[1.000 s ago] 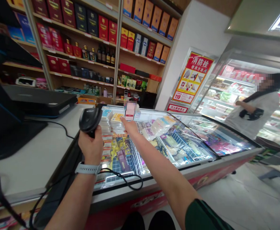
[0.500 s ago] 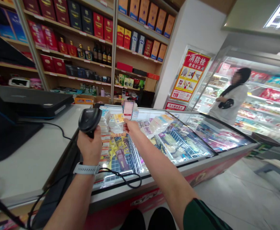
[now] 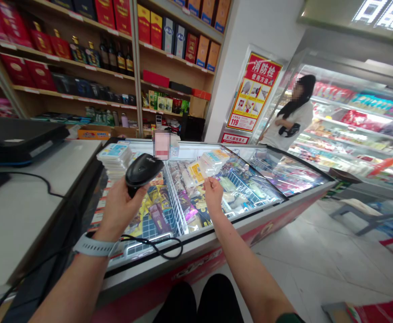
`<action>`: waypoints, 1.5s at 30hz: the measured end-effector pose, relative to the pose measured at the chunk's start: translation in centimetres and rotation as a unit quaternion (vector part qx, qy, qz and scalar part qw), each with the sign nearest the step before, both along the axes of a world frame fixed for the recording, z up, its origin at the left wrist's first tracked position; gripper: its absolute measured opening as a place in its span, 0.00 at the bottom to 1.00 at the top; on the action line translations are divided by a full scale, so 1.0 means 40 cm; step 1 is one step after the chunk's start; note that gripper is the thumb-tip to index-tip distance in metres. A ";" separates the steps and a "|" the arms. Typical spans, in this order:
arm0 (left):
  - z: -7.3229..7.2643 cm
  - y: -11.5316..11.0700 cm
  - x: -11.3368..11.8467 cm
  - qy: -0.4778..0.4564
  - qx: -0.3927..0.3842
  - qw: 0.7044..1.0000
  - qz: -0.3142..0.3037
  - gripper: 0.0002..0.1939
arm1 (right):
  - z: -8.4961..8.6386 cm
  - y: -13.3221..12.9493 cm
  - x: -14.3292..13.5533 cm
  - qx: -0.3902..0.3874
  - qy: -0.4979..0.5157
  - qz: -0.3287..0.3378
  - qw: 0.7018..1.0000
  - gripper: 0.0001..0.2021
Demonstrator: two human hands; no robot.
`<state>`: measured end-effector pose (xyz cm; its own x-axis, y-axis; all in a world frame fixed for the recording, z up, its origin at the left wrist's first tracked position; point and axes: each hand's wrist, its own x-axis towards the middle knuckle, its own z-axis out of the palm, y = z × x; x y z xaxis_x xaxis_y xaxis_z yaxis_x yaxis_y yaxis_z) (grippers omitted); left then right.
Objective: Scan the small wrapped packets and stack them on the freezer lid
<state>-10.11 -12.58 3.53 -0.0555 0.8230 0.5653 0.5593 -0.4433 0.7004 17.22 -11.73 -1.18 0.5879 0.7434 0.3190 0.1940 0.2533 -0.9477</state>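
My left hand (image 3: 120, 208) is closed round the handle of a black barcode scanner (image 3: 144, 170), held above the glass-topped chest freezer (image 3: 250, 220). A grey watch band circles that wrist. My right hand (image 3: 213, 195) pinches the edge of a flat clear pack with a yellow label (image 3: 195, 172), tilted up over the glass. Right behind this pack is a stack of similar clear packs (image 3: 216, 158); whether they touch I cannot tell. Left of the scanner stands another stack with blue-and-white labels (image 3: 115, 154). Bagged frozen goods lie in wire baskets under the glass.
The scanner's black cable (image 3: 172, 256) loops over the freezer's front edge. At left is a white counter (image 3: 31, 211) with a black device (image 3: 18, 139). Shelves of boxes and bottles line the back. A person (image 3: 290, 114) stands beside a lit display fridge at right, near a grey stool (image 3: 361, 215).
My right hand has moved right with the yellow-labelled pack, from the left stacks to beside the right stack. My left hand has tilted the scanner rightward. The view has shifted.
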 end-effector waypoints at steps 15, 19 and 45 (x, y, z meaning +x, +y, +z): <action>-0.010 -0.030 0.045 0.195 0.062 0.969 -0.141 0.10 | -0.048 0.006 0.008 0.025 -0.013 0.022 0.999 0.17; -0.025 -0.026 0.047 0.213 0.053 0.965 -0.142 0.12 | -0.047 0.002 0.002 0.030 -0.015 0.033 0.999 0.16; -0.023 -0.028 0.050 0.246 0.033 0.959 -0.140 0.16 | -0.045 -0.001 -0.003 0.027 -0.029 0.038 0.998 0.14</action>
<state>-8.10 -13.71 2.61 0.4483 0.7291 0.5172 0.6677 -0.6578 0.3485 17.12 -11.76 -3.00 0.5100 0.7657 0.3918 0.2258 0.3204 -0.9200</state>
